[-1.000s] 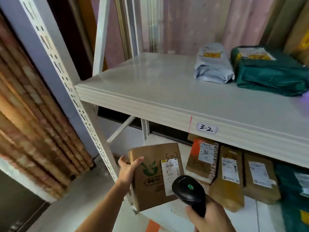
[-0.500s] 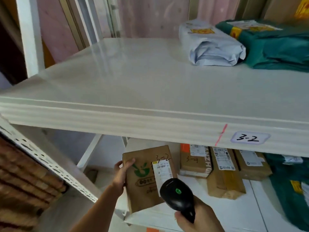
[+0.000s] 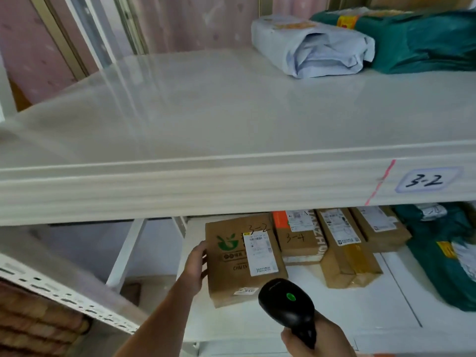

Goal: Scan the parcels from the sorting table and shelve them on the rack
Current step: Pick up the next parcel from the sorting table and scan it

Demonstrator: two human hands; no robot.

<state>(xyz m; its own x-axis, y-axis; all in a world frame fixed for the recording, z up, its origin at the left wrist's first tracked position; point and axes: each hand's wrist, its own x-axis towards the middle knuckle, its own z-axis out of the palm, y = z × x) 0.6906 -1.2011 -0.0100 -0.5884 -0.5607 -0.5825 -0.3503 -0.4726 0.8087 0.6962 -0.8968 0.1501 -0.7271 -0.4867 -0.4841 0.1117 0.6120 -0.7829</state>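
The left hand [image 3: 197,265] grips the left edge of a brown parcel [image 3: 242,258] marked 3-2, which sits on the lower shelf [image 3: 334,313] beside other parcels. The right hand [image 3: 315,340] is wrapped around a black scanner [image 3: 287,306] just in front of the parcel.

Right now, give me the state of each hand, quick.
Left hand: holding the left edge of the brown parcel marked 3-2.
Right hand: closed around the handle of the black barcode scanner.

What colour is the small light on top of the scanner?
Green, on the black scanner; the head view shows it clearly.
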